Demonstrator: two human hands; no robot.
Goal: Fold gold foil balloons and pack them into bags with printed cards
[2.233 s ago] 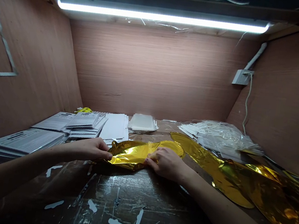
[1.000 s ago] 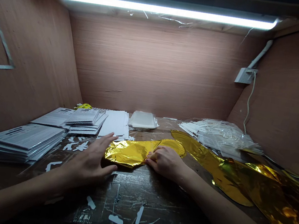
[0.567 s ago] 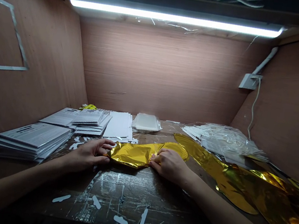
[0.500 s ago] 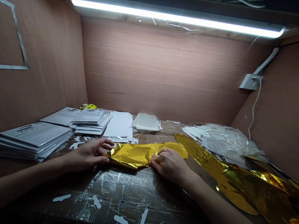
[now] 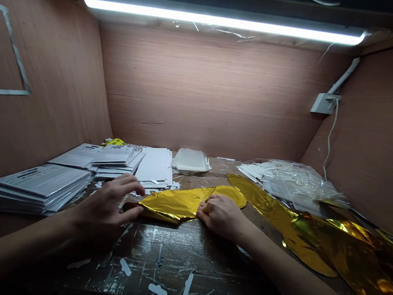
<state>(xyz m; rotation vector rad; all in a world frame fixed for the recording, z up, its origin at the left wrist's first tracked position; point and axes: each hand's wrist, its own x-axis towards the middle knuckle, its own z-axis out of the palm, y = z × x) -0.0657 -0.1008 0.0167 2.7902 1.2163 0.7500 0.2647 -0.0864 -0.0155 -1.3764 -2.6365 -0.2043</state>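
A flat, folded gold foil balloon (image 5: 173,202) lies across the middle of the dark table. My right hand (image 5: 221,215) is closed at its right part, fingers curled against the foil and pressing it to the tabletop. At the balloon's left end is my left hand (image 5: 109,203), open, with thumb and fingers apart around the folded tip. Whether the left thumb touches the foil is hard to tell. More gold foil (image 5: 301,237) lies flat to the right, running beneath and beyond my right forearm.
Stacks of printed white cards (image 5: 40,181) stand at the left, beside white sheets (image 5: 155,166). Clear plastic bags (image 5: 191,160) lie at the back. White straws and plastic bags (image 5: 294,184) are heaped back right. White hang tabs (image 5: 158,290) lie near the front edge.
My left hand has drawn back slightly to the left and lifted, its fingers parting from the foil. The balloon's left part looks flatter. My right hand keeps its place on it.
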